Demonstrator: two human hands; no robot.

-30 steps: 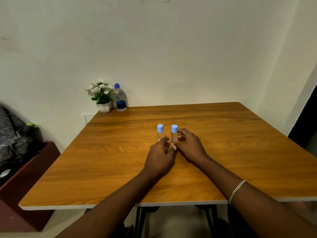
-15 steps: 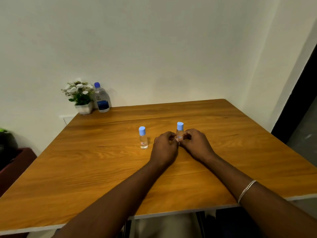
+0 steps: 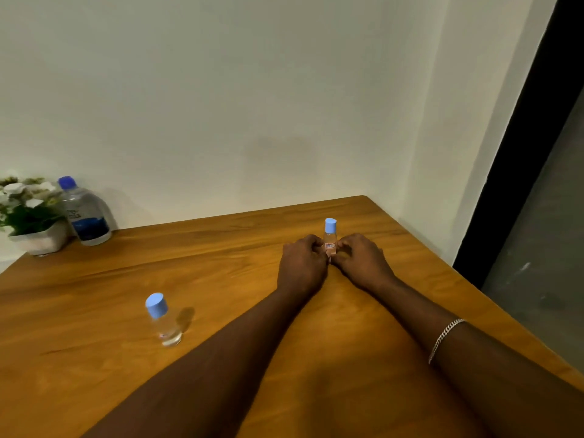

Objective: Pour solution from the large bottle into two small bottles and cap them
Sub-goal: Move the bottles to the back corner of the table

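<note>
Wood-grain counter [image 3: 221, 267] carries everything. Toward its far right side one small bottle [image 3: 330, 241] stands upright, and the left hand [image 3: 301, 263] and right hand [image 3: 363, 260] both curl their fingers round its lower body. This two-sided pinch looks meant to steady it while leaving its blue cap [image 3: 330, 225] free above the fingers, probably for unscrewing before any pouring. The other small bottle [image 3: 162, 320], also capped, stands alone, well apart to the left and nearer the person. The large bottle [image 3: 85, 213], capped, sits at the far left corner by the wall, just beside a potted plant [image 3: 30, 213] that crowds its left side. Reaching for it would likely take an arm past the other small bottle, which could tip. A bracelet [image 3: 445, 338] circles the right wrist.
</note>
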